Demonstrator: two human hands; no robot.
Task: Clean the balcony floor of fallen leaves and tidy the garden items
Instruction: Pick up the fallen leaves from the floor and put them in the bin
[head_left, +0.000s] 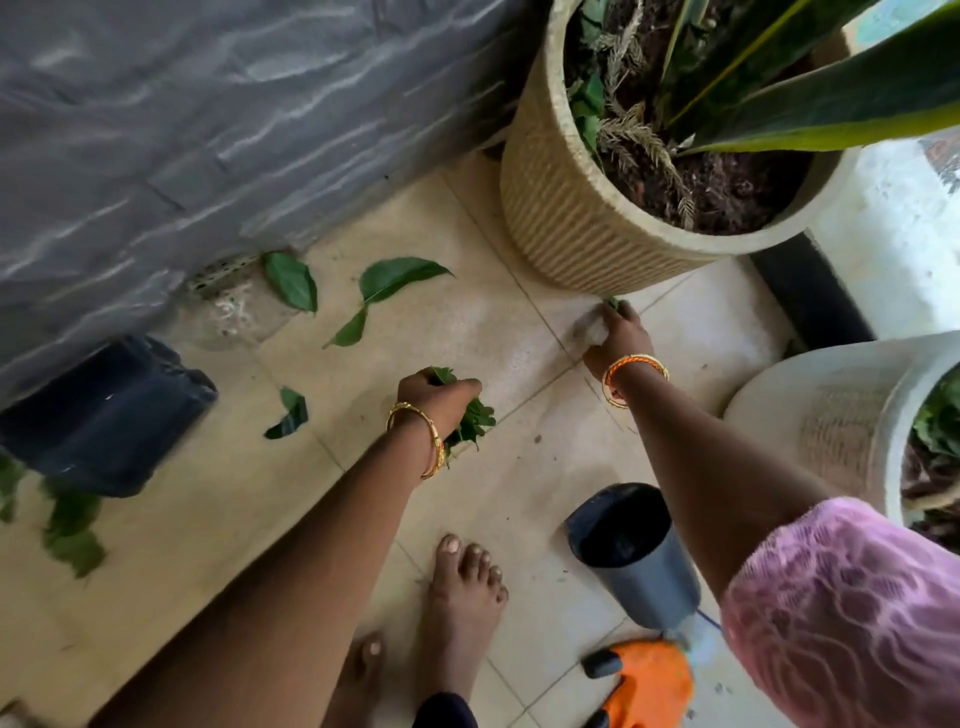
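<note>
The fallen leaves are in two places. One part is already a bunch of leaves (467, 415), squeezed in the fist of my left hand (436, 397), low over the tiled floor (467, 519) near the centre; I judge I keep it there so that the other hand stays free for picking. The rest is loose: two big leaves (291, 280) and (395, 278) at about 10 o'clock from the fist beside the grey sheet (208, 130), a thin one (349, 328) under them, a folded one (289, 414) at 9 o'clock, and blurred green at the far left edge.

My right hand (618, 338) reaches to 1 o'clock, to the foot of the ribbed beige pot (571, 208), where a small leaf (611, 302) shows at the fingertips. The fingers look bent down on it, probably pinching (the blur hides the grip, so I cannot tell for sure).

Around this: a dark blue container (104, 415) lying at 9 o'clock, a grey empty pot (634, 545) tipped on its side at 5 o'clock, orange gloves (644, 680) just below it, and a white planter (841, 426) at 3 o'clock. These garden items look not yet tidied.
</note>
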